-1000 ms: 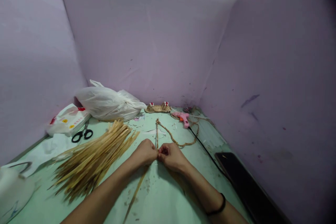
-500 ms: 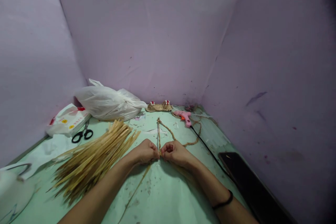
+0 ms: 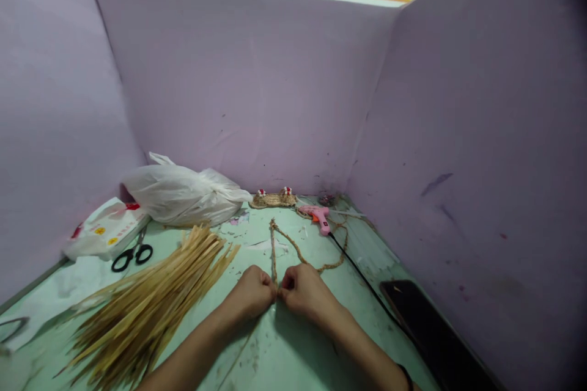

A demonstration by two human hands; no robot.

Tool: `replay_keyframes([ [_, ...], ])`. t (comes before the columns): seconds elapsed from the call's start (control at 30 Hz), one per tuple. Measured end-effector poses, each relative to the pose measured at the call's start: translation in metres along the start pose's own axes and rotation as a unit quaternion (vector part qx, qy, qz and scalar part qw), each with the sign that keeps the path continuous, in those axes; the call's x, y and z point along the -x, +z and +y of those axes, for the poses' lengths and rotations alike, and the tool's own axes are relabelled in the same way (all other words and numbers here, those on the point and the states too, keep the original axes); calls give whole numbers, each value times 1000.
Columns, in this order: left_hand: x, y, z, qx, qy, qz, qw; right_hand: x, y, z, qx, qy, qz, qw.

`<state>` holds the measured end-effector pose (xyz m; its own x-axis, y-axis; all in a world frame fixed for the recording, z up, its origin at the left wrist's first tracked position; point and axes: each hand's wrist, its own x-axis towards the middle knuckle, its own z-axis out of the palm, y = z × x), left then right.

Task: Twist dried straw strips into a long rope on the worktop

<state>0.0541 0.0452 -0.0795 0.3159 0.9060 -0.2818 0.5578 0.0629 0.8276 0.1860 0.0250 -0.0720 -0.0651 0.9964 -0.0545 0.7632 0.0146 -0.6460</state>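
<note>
A thin braided straw cord [image 3: 274,250] runs down the table toward me, its near end between my two hands. My left hand [image 3: 255,291] is closed, pinching the cord's end from the left. From the right, my right hand [image 3: 302,288] pinches at the same spot, thumb and fingers together. A loose straw strand trails from under my left hand toward the table's near edge. The far part of the cord bends back and curves off to the right. To the left of my arm lies a bundle of dry straw strips [image 3: 156,311].
Black-handled scissors [image 3: 132,255], a white box [image 3: 107,229] and a tied white plastic bag [image 3: 188,195] are on the left. At the back lies a woven straw piece [image 3: 274,200]. A pink glue gun [image 3: 317,217] with a black cable and a dark phone-like slab [image 3: 426,330] sit right.
The camera view has tilted up, so everything sits lower in the picture. Both hands stay together at the cord's end, with small finger movements.
</note>
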Motion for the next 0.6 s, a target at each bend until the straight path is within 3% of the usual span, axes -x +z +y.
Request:
replay_keyframes([
  [0.13,2,0,4,26,-27,11,999,9,-7,-14,65,10,-8,998],
  [0.3,9,-8,13,149,-128,-29,980,23,-5,-31,114,-39,-22,992],
  [0.47,10,-17,8,211,-71,-83,971,33,-8,-42,176,-63,-23,982],
  [0.6,7,-23,2,216,-47,-105,970,22,-23,-31,47,-46,-39,997],
])
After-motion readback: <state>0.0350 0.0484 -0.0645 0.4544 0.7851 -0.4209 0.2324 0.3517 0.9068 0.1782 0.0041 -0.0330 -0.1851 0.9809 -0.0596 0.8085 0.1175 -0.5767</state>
